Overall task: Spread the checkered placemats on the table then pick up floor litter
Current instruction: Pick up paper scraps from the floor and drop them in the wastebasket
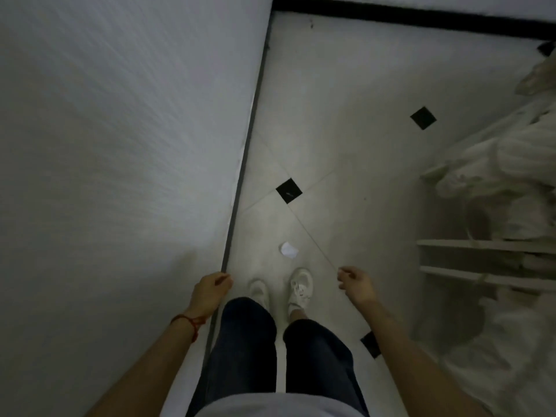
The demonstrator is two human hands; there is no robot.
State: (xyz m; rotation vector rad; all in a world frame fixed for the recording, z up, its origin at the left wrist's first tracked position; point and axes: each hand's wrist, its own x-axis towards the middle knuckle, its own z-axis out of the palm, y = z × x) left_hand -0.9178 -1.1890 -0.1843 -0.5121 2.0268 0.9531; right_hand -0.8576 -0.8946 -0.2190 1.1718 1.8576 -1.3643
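Litter, a crumpled white paper scrap point(288, 250), lies on the floor tiles point(346, 164) just ahead of our shoes point(299, 288), and we judge it light and soft, best pinched at a raised crease, while our left hand point(212, 291) and right hand point(356, 284) hang loosely curled, holding nothing.

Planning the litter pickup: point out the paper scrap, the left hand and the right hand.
paper scrap point(288, 250): head view, middle of the white piece.
left hand point(212, 293): head view, back of hand.
right hand point(358, 285): head view, back of hand.
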